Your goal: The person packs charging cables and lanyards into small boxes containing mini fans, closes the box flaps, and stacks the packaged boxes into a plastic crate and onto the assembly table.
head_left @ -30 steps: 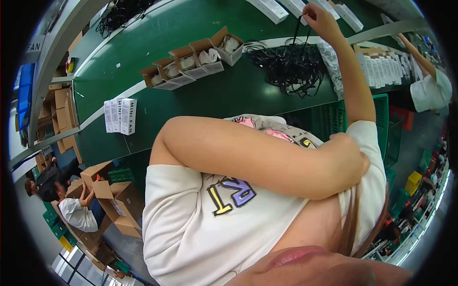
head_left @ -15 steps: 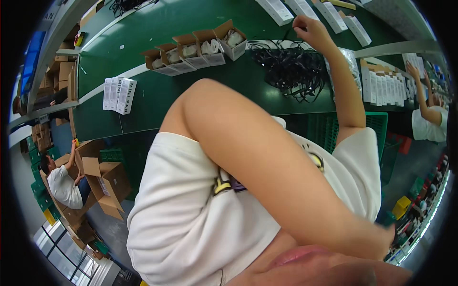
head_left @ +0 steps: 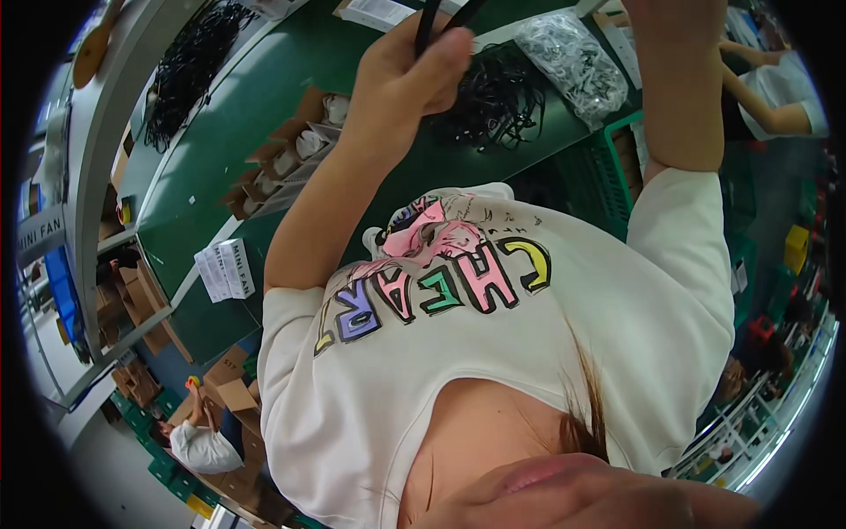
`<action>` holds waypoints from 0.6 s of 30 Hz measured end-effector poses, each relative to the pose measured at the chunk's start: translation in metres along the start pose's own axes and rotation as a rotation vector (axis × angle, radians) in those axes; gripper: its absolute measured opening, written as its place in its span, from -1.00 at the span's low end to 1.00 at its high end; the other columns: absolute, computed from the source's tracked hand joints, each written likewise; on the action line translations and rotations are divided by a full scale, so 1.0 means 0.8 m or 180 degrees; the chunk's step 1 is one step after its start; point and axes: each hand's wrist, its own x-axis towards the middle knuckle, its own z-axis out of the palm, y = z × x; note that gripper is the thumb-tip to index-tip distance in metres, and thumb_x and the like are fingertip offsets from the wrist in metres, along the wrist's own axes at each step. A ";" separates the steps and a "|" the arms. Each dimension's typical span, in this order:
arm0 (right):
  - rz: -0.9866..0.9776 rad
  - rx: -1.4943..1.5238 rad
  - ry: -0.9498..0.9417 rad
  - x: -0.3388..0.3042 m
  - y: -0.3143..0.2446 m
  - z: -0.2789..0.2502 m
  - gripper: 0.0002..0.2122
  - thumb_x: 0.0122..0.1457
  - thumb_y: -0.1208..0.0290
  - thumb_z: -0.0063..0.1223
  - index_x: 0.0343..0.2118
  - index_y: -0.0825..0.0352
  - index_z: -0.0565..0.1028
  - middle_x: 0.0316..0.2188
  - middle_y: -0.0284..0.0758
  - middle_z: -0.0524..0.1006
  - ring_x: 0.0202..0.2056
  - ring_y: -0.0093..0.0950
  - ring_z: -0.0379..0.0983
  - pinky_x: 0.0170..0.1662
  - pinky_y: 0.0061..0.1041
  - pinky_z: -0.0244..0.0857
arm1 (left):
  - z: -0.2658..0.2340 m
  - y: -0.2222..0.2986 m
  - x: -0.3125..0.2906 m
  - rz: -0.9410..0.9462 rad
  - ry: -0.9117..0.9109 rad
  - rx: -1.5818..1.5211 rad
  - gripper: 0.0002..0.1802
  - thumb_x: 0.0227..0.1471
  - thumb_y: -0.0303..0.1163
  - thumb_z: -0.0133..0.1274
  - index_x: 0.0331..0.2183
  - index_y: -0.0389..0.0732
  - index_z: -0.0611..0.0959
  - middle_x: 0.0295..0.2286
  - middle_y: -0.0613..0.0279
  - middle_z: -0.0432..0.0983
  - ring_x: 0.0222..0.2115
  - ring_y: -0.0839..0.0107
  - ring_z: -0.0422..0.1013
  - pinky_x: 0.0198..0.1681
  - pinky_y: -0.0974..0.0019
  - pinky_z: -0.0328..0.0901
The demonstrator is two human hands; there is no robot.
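My left hand (head_left: pixel 401 88) is closed around a black strap (head_left: pixel 429 26), whose upper part runs out of the picture at the top. Just right of that hand a tangled heap of black straps (head_left: pixel 495 99) lies on the green table. My right forearm (head_left: pixel 683 106) reaches up to the top edge, where the right hand is cut off and its fingers are hidden. Between the two arms sits a clear plastic bag (head_left: pixel 577 66) of small whitish pieces. Several open small cartons (head_left: pixel 286 163) with white-wrapped contents stand in a row left of my left forearm.
White printed boxes (head_left: pixel 226 269) lie at the table's left. Another heap of black cords (head_left: pixel 189 70) is beyond a pale rail. A green crate (head_left: pixel 614 167) stands below the table's near edge. One co-worker (head_left: pixel 775 97) is at right; another person (head_left: pixel 204 448) sits lower left among cartons.
My left arm has swung from across my chest to over the table, and its hand now holds a black strap. My right hand has left the strap heap, going up and right. The view has turned.
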 end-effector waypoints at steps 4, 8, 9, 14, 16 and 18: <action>0.0958 0.0141 0.0970 -0.172 0.047 -0.064 -0.88 0.24 0.42 0.02 -0.26 0.34 0.50 -0.41 -0.33 0.52 -0.43 -0.53 0.49 -0.30 -0.46 0.37 | -0.005 -0.044 -0.058 -0.0142 0.1081 -0.0243 -0.66 0.30 -0.12 -0.12 -0.43 -0.15 0.38 -0.69 0.48 0.05 -0.71 0.65 -0.08 -0.62 0.47 -0.15; 0.3092 -0.0417 0.2068 -0.343 0.097 -0.064 -0.82 0.19 0.37 0.14 -0.24 0.36 0.50 -0.44 -0.39 0.56 -0.37 -0.56 0.55 -0.31 -0.53 0.44 | -0.039 -0.104 -0.101 -0.1005 0.1529 0.0646 -0.74 0.29 -0.26 -0.09 -0.43 -0.16 0.40 -0.65 0.40 0.16 -0.66 0.59 0.08 -0.57 0.45 -0.03; 0.3496 -0.0824 0.2185 -0.405 0.125 -0.085 -0.84 0.20 0.38 0.13 -0.23 0.34 0.51 -0.41 -0.37 0.58 -0.35 -0.57 0.55 -0.28 -0.57 0.45 | -0.039 -0.113 -0.102 -0.1028 0.1501 0.0653 -0.74 0.29 -0.26 -0.09 -0.43 -0.16 0.40 -0.65 0.40 0.16 -0.66 0.59 0.08 -0.57 0.45 -0.03; 0.4039 -0.3663 0.2392 -0.525 0.204 -0.201 -0.68 0.12 0.18 0.18 -0.22 0.35 0.53 -0.36 -0.18 0.61 -0.35 -0.31 0.57 -0.28 -0.36 0.42 | -0.042 -0.135 -0.094 -0.0168 0.1234 0.3251 -0.71 0.20 -0.45 -0.11 -0.59 -0.17 0.34 -0.53 0.28 0.33 -0.42 0.50 0.30 -0.15 0.36 0.25; 0.4266 -0.4175 0.2007 -0.519 0.225 -0.225 -0.67 0.10 0.14 0.19 -0.25 0.33 0.53 -0.37 -0.18 0.60 -0.34 -0.25 0.56 -0.27 -0.32 0.40 | -0.037 -0.140 -0.092 -0.0363 0.1340 0.2584 -0.71 0.17 -0.49 -0.14 -0.61 -0.17 0.32 -0.55 0.29 0.33 -0.45 0.51 0.30 0.01 0.30 0.27; 0.4462 -0.4672 0.1598 -0.513 0.230 -0.234 -0.65 0.07 0.10 0.20 -0.28 0.32 0.53 -0.38 -0.17 0.59 -0.34 -0.20 0.55 -0.26 -0.28 0.37 | -0.034 -0.141 -0.092 -0.1448 0.1845 0.1080 -0.70 0.18 -0.48 -0.14 -0.61 -0.15 0.32 -0.65 0.36 0.25 -0.57 0.56 0.24 -0.06 0.33 0.30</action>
